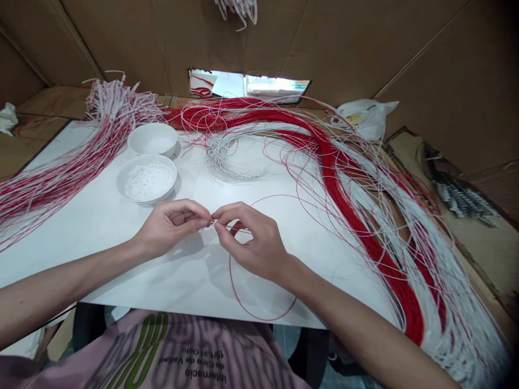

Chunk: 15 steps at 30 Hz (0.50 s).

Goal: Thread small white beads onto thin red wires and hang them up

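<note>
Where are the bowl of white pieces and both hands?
Bowl of white pieces (148, 159), head view: far inner wall.
Left hand (171, 225), head view: on its middle.
Right hand (258, 237), head view: on its back.

Middle open, cords banking both sides

The tabletop (158, 292) offered bare room between the left bundle (85, 154) and the left hand (174, 224), though the forearm barred it from the front. Past the fingertips, a clear strip ran back to the white coil (227, 162). The front bowl (122, 186) hemmed that strip on the left, with the back bowl (154, 141) close behind it. Right of the right hand (253, 237), an open patch reached to the red bundle (334, 173), crossed by loose strands. The red thread (265, 320) looped over the front edge area. Beyond everything, the cardboard wall (133, 43) blocked passage except at its slot (278, 86).
</note>
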Motion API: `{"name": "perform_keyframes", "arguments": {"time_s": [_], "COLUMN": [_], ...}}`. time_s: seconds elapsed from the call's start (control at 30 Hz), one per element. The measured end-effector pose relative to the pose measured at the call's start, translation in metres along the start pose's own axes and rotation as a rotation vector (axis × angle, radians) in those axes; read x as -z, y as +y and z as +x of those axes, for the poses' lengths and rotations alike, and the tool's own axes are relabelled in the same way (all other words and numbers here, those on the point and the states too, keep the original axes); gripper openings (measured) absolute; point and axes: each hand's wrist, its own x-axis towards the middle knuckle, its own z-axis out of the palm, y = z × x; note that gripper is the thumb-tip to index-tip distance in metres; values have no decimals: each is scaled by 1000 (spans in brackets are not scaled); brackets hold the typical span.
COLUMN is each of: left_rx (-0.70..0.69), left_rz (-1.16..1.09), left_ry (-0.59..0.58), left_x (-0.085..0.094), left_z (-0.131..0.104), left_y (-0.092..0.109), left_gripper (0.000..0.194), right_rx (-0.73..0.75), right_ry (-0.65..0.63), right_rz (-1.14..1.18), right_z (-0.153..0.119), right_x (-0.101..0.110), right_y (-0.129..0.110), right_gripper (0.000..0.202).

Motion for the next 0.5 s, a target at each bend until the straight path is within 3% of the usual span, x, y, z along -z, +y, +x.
{"name": "perform_keyframes", "arguments": {"time_s": [0.5], "left_rx": [-74], "left_rz": [35], "left_ry": [7], "left_x": [-4], "left_z": [-4], "left_y": [2], "left_gripper": [6], "right_rx": [65], "right_ry": [-12], "right_rz": [-56], "right_z": [-1], "right_x": [-1], "right_y": [3], "right_gripper": [11]}}
